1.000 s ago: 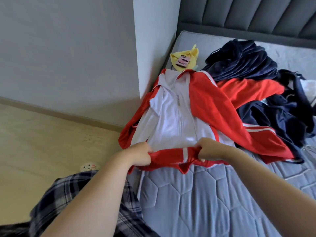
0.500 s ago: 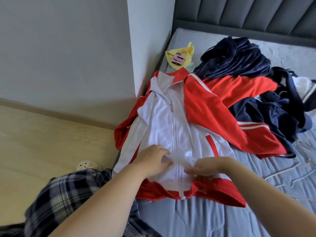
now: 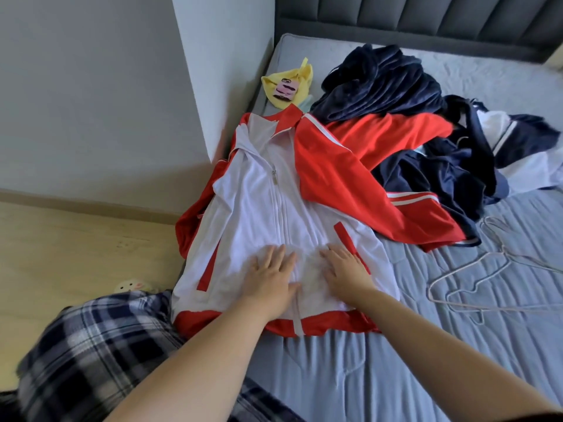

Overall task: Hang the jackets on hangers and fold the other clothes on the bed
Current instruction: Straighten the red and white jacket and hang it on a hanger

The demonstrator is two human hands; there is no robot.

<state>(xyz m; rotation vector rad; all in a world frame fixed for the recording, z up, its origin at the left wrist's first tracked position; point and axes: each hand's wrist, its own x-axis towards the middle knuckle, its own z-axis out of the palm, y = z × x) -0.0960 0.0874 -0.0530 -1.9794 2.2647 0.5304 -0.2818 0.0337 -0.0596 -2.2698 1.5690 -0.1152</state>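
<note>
The red and white jacket (image 3: 274,214) is lying front-up along the left edge of the bed (image 3: 396,367), its zip closed, collar pointing toward the headboard (image 3: 426,19) and its red hem hanging nearest the person. The left hand (image 3: 268,278) and the right hand (image 3: 347,272) are both pressing flat on the white front just above the hem, one on each side of the zip, fingers straight and spread, gripping nothing. The jacket's right-side red sleeve is stretching out across the mattress and running into a heap of navy clothes (image 3: 380,80), where another red garment (image 3: 402,129) is lying. Pale wire hangers (image 3: 475,287) are resting on the bare bedding just beside that heap. A yellow cloth (image 3: 301,77) is sitting above the collar, near the wall corner. Plaid trousers (image 3: 91,345) are showing at lower left over the wooden floor (image 3: 76,239)
</note>
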